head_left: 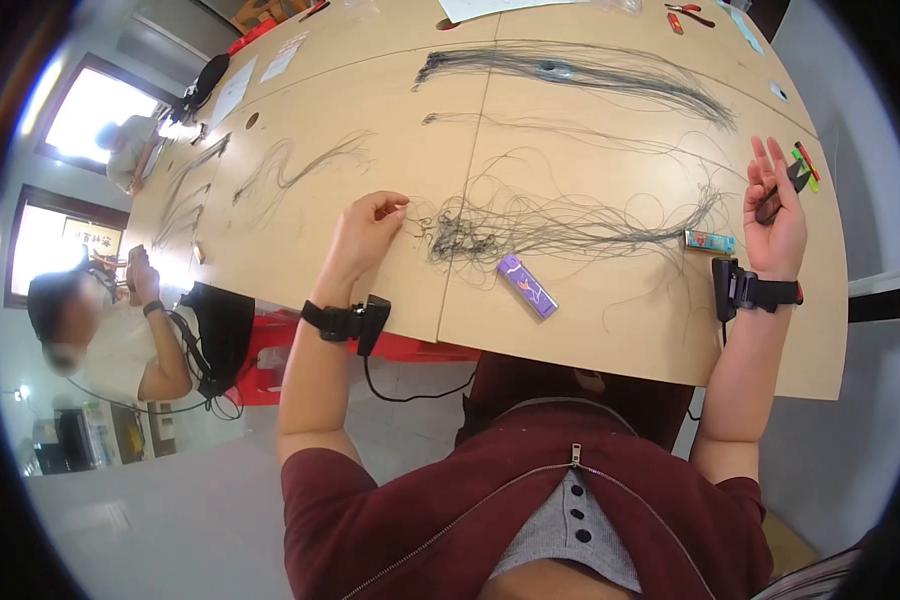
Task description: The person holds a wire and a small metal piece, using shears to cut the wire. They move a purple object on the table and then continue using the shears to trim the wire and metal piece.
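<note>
My left hand [368, 235] is closed in a pinch beside the knotted left end of a loose bundle of thin dark strands [570, 232]. What its fingertips hold is too small to make out. Palm up, my right hand [776, 225] holds a dark pliers-like tool [770, 206] across the fingers, near the bundle's right end. A purple box-shaped lighter-like item [527, 287] lies just below the strands. By my right wrist is a teal and orange lighter-like item [710, 242].
Farther back lie a straighter strand bundle [580, 72] and a thin strand group [530, 120]. More strands [305, 170] spread leftward. Red-handled pliers [692, 14] rest at the far right; red and green items [808, 168] lie beyond my right hand. Another person [120, 340] sits at left.
</note>
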Available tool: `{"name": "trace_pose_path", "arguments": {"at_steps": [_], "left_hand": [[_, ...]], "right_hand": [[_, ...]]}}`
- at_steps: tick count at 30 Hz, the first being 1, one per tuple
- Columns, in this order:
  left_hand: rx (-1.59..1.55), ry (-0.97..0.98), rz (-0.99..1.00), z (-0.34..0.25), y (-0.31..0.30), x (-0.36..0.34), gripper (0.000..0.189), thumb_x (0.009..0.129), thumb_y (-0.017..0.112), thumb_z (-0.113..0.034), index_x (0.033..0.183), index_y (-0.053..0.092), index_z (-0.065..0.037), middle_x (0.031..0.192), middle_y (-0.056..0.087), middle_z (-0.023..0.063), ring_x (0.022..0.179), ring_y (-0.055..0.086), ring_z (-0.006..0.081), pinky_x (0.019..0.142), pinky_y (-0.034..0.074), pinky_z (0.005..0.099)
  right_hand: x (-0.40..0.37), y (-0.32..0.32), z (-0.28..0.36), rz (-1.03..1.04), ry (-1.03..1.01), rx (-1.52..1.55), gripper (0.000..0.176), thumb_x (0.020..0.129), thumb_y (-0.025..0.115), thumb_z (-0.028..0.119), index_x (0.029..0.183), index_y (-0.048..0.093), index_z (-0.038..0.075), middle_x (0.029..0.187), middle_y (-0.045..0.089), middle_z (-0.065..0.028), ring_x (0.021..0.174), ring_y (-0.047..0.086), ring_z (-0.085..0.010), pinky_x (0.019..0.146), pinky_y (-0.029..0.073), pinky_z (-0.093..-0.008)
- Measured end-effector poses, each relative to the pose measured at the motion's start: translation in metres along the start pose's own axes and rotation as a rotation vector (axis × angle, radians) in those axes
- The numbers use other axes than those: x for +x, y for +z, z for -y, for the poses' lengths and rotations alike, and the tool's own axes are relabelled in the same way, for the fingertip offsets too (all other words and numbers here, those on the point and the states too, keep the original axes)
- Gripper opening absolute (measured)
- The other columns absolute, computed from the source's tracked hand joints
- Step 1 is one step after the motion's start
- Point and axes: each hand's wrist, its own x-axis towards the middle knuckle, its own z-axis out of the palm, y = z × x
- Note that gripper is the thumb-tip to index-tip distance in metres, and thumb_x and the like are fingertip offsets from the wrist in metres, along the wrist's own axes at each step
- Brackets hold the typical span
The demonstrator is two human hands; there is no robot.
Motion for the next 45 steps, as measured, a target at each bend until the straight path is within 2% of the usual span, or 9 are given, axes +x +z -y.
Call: {"name": "trace_pose_path", "arguments": {"at_steps": [4, 7, 13, 22, 25, 28, 40, 43, 45], "left_hand": [[0.184, 0.076, -0.156, -0.014, 0.007, -0.013, 0.016, 0.078, 0.058, -0.008, 0.092, 0.061, 0.000, 0.077, 0.060, 0.0046, 0.067, 0.053, 0.0097, 0.061, 0.044, 0.0230], [0.178, 0.075, -0.121, -0.032, 0.009, -0.031, 0.015, 0.075, 0.059, -0.006, 0.088, 0.062, 0.001, 0.078, 0.061, 0.0124, 0.071, 0.059, 0.0201, 0.066, 0.046, 0.0290], [0.252, 0.150, -0.108, -0.020, 0.015, -0.037, 0.017, 0.073, 0.061, -0.005, 0.088, 0.063, 0.001, 0.081, 0.063, 0.0129, 0.073, 0.060, 0.0197, 0.067, 0.048, 0.0286], [0.464, 0.314, -0.094, -0.026, 0.018, -0.034, 0.008, 0.076, 0.057, -0.006, 0.080, 0.058, 0.002, 0.078, 0.057, 0.0160, 0.073, 0.055, 0.0305, 0.066, 0.044, 0.0351], [0.493, 0.380, -0.119, -0.021, 0.019, -0.032, 0.007, 0.077, 0.055, -0.005, 0.079, 0.056, 0.001, 0.078, 0.056, 0.0163, 0.075, 0.054, 0.0313, 0.067, 0.043, 0.0356], [0.407, 0.278, -0.119, -0.019, 0.019, -0.033, 0.007, 0.076, 0.055, -0.004, 0.079, 0.056, 0.002, 0.081, 0.056, 0.0166, 0.080, 0.053, 0.0329, 0.070, 0.043, 0.0394], [0.388, 0.299, -0.039, -0.022, 0.011, -0.032, 0.013, 0.074, 0.061, -0.007, 0.083, 0.060, 0.001, 0.077, 0.058, 0.0127, 0.069, 0.055, 0.0219, 0.064, 0.045, 0.0298], [0.389, 0.205, 0.033, -0.025, 0.008, -0.028, 0.012, 0.074, 0.059, -0.009, 0.081, 0.059, 0.001, 0.074, 0.057, 0.0122, 0.068, 0.055, 0.0211, 0.063, 0.045, 0.0298], [0.400, 0.185, 0.067, -0.032, 0.008, -0.029, 0.011, 0.074, 0.057, -0.009, 0.078, 0.057, 0.001, 0.075, 0.056, 0.0143, 0.071, 0.055, 0.0268, 0.064, 0.044, 0.0337]], "right_hand": [[-0.015, 0.015, 0.005, 0.053, -0.008, -0.053, 0.034, 0.091, 0.045, 0.014, 0.124, 0.045, 0.003, 0.123, 0.049, -0.0070, 0.085, 0.052, -0.0070, 0.064, 0.041, -0.0140], [-0.028, 0.021, 0.014, 0.114, -0.051, -0.085, 0.035, 0.091, 0.044, 0.015, 0.123, 0.045, 0.003, 0.124, 0.049, -0.0072, 0.081, 0.052, -0.0066, 0.062, 0.040, -0.0138], [-0.053, 0.026, 0.022, 0.195, -0.094, -0.114, 0.035, 0.091, 0.044, 0.017, 0.123, 0.045, 0.002, 0.122, 0.049, -0.0093, 0.074, 0.052, -0.0057, 0.057, 0.038, -0.0147], [-0.076, 0.029, 0.019, 0.194, -0.065, -0.105, 0.033, 0.091, 0.047, 0.019, 0.117, 0.048, -0.002, 0.113, 0.053, -0.0103, 0.065, 0.046, -0.0058, 0.051, 0.035, -0.0154], [-0.078, 0.030, 0.017, 0.186, -0.058, -0.083, 0.031, 0.090, 0.048, 0.019, 0.113, 0.049, -0.002, 0.109, 0.055, -0.0103, 0.064, 0.045, -0.0064, 0.050, 0.034, -0.0155], [-0.082, 0.034, 0.016, 0.180, -0.045, -0.092, 0.030, 0.090, 0.048, 0.019, 0.111, 0.051, -0.002, 0.108, 0.055, -0.0106, 0.063, 0.045, -0.0068, 0.049, 0.033, -0.0160], [-0.084, 0.037, 0.006, 0.196, 0.017, -0.101, 0.030, 0.090, 0.049, 0.019, 0.109, 0.051, -0.004, 0.103, 0.055, -0.0116, 0.060, 0.045, -0.0078, 0.050, 0.034, -0.0184], [-0.086, 0.038, 0.003, 0.184, 0.037, -0.109, 0.029, 0.090, 0.048, 0.018, 0.108, 0.051, -0.004, 0.102, 0.055, -0.0121, 0.060, 0.046, -0.0081, 0.050, 0.034, -0.0193], [-0.087, 0.038, 0.002, 0.198, 0.046, -0.103, 0.029, 0.090, 0.047, 0.018, 0.108, 0.052, -0.004, 0.101, 0.056, -0.0122, 0.060, 0.046, -0.0081, 0.050, 0.034, -0.0194]]}}
